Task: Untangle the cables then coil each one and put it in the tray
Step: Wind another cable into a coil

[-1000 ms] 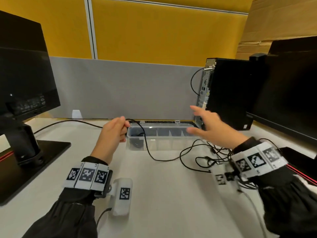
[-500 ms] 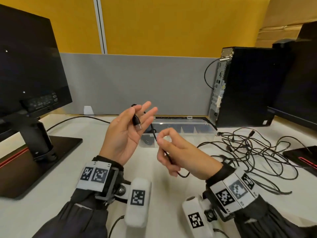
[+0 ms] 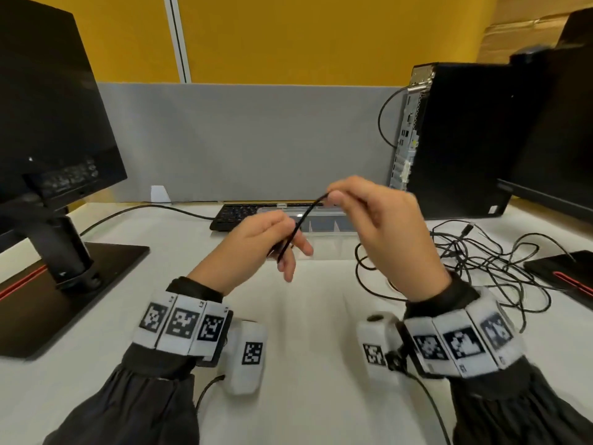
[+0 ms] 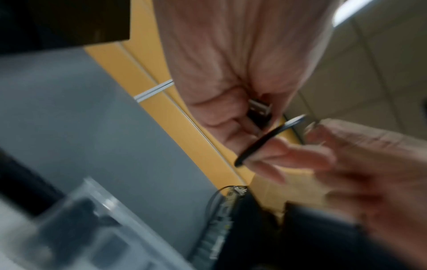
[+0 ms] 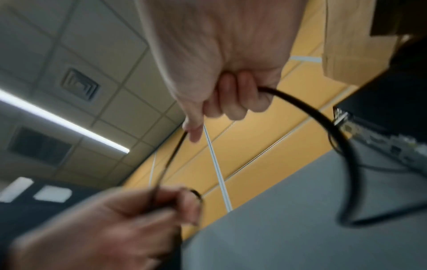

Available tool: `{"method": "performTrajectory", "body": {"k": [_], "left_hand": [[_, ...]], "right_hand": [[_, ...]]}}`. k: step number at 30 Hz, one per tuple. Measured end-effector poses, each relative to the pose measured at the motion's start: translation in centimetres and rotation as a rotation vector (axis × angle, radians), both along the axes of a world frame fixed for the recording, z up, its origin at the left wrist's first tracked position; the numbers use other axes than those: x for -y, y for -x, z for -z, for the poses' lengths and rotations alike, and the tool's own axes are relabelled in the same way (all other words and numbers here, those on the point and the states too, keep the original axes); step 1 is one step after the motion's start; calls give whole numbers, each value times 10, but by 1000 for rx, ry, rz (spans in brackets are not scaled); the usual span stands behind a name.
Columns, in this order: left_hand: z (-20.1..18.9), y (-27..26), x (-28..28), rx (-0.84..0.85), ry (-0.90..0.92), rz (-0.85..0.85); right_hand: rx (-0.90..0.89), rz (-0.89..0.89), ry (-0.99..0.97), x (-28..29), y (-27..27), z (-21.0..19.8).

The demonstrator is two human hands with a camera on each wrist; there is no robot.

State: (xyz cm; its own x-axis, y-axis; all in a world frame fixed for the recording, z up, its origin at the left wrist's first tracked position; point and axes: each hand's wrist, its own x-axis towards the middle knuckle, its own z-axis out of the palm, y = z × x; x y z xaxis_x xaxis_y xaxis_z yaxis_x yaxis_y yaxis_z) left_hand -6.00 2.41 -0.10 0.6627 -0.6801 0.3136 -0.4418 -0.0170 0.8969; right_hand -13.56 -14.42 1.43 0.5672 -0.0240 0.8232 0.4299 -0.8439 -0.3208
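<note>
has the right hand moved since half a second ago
Yes. The right hand, pinching the black cable, has risen and shifted right; it now covers the right part of the clear tray instead of sitting below it.

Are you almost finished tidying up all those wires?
Not nearly. Both the left hand and right hand hold one black cable stretched between them, its USB plug in the left grip; coiling is barely started. A tangled pile of cables waits on the desk. What the tray holds can't be seen.
</note>
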Motion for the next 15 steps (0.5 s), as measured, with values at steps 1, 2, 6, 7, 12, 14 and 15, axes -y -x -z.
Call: {"method": "performTrajectory", "body": {"k": [1, 2, 6, 7, 12, 14, 15], "left_hand": [[-3, 5, 0, -36, 7, 84], [-5, 9, 0, -69, 32, 148], [-9, 20, 6, -258, 294, 199], [-8, 21, 9, -319, 404, 182], [-4, 4, 11, -350, 698, -2], [-1, -2, 9, -291, 625, -76], [1, -3, 8, -241, 529, -101]], "right_hand": [[36, 46, -38, 5, -6, 0], [46, 78, -80, 9, -12, 2], [-348, 46, -49, 11, -18, 9], [-501, -19, 29, 8, -15, 11], [-835, -266, 237, -14, 4, 7], [-808, -266, 282, -16, 11, 3], [-767, -257, 280, -16, 13, 1]]}}
